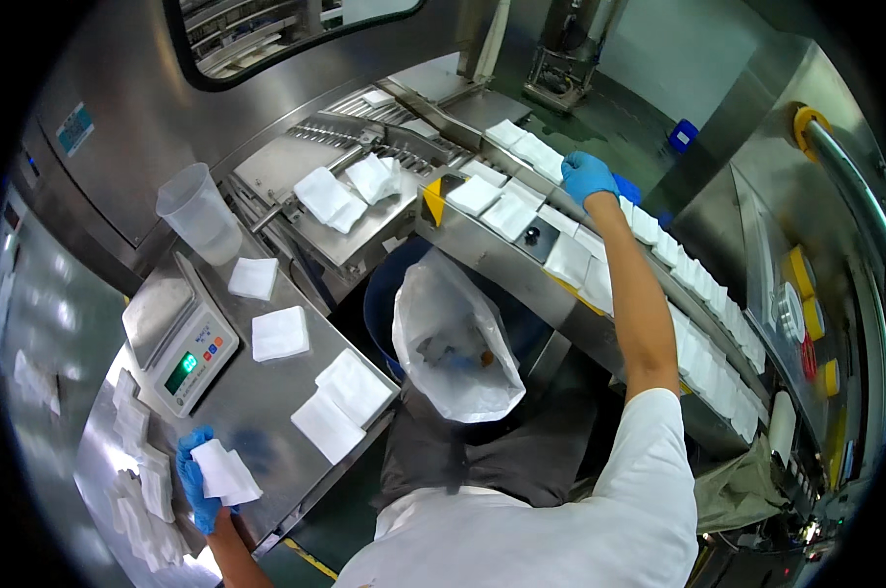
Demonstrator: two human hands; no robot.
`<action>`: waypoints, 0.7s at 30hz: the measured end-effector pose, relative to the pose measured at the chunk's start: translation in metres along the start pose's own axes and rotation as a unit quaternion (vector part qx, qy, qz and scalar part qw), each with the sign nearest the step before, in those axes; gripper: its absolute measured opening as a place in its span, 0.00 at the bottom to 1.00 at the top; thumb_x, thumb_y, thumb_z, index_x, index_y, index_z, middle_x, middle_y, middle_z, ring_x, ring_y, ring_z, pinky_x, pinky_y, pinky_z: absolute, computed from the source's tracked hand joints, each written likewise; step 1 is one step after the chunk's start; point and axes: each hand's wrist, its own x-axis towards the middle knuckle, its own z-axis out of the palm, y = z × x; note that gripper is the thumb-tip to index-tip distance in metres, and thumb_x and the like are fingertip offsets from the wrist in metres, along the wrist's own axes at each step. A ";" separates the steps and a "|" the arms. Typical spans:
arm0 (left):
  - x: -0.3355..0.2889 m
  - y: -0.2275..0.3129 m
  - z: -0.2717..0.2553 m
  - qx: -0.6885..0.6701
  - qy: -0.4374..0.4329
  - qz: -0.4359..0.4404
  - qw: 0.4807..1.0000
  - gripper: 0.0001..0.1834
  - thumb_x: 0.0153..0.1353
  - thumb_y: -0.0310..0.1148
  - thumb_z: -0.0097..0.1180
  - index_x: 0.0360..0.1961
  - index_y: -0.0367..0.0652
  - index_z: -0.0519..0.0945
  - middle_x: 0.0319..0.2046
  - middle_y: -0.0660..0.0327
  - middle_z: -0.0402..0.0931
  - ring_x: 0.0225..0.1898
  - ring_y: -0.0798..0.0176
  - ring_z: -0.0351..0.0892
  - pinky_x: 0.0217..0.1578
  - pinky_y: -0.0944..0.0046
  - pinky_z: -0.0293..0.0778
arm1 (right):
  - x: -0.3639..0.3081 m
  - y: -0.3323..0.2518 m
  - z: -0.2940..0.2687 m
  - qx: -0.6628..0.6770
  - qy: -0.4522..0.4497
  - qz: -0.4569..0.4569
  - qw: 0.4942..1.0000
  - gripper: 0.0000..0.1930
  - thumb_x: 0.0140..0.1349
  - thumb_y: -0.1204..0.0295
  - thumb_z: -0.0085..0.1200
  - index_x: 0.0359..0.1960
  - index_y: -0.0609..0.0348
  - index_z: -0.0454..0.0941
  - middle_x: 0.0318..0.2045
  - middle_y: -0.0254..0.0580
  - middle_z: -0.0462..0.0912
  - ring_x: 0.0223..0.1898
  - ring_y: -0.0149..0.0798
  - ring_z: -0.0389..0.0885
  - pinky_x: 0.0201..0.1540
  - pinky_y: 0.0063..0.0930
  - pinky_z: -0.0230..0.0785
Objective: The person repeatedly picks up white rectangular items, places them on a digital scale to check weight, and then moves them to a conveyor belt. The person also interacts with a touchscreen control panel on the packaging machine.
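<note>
My left hand [200, 478], in a blue glove, is closed round a small stack of white folded wipes [227, 472] at the near left of the steel table. My right hand [588, 176], also gloved in blue, reaches over the far lane of the conveyor, next to a row of white folded wipes [536, 155]. Its fingers are curled and point down; whatever they hold, if anything, is hidden. More wipe stacks [329, 423] lie on the table near its right edge, with single stacks [279, 333] behind them.
A digital scale [190, 365] and a clear plastic jug [200, 211] stand on the steel table [257, 392]. Between table and conveyor [521, 265] sits a bin with a clear liner bag [453, 333]. Loose wipes [330, 196] lie on a metal plate behind it.
</note>
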 end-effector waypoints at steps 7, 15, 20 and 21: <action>-0.011 0.059 0.087 0.038 -0.004 -0.047 0.998 0.31 0.63 0.46 0.63 0.61 0.35 0.75 0.53 0.51 0.81 0.52 0.55 0.83 0.56 0.53 0.79 | -0.138 -0.133 -0.072 0.327 -0.076 -0.109 0.936 0.15 0.71 0.65 0.55 0.54 0.58 0.82 0.41 0.46 0.88 0.42 0.38 0.86 0.47 0.31 0.77; 0.011 0.054 0.173 0.006 -0.056 -0.137 0.989 0.19 0.70 0.36 0.57 0.58 0.38 0.79 0.51 0.56 0.82 0.51 0.62 0.82 0.56 0.60 0.78 | -0.331 -0.275 -0.072 0.304 -0.223 -0.507 0.775 0.43 0.51 0.58 0.75 0.69 0.53 0.69 0.69 0.47 0.66 0.67 0.56 0.66 0.70 0.48 0.63; -0.004 0.050 0.165 -0.067 -0.051 -0.123 0.989 0.17 0.73 0.34 0.53 0.58 0.40 0.78 0.52 0.56 0.81 0.51 0.63 0.83 0.57 0.59 0.79 | -0.358 -0.308 -0.036 0.282 -0.196 -0.583 0.736 0.46 0.54 0.56 0.73 0.72 0.55 0.63 0.69 0.51 0.65 0.69 0.59 0.62 0.70 0.50 0.62; -0.005 0.043 0.159 -0.079 -0.055 -0.122 0.988 0.19 0.75 0.34 0.50 0.61 0.38 0.75 0.55 0.54 0.79 0.54 0.60 0.81 0.59 0.57 0.78 | -0.361 -0.309 -0.033 0.306 -0.199 -0.569 0.737 0.45 0.55 0.56 0.72 0.72 0.56 0.63 0.69 0.51 0.64 0.69 0.59 0.62 0.70 0.50 0.62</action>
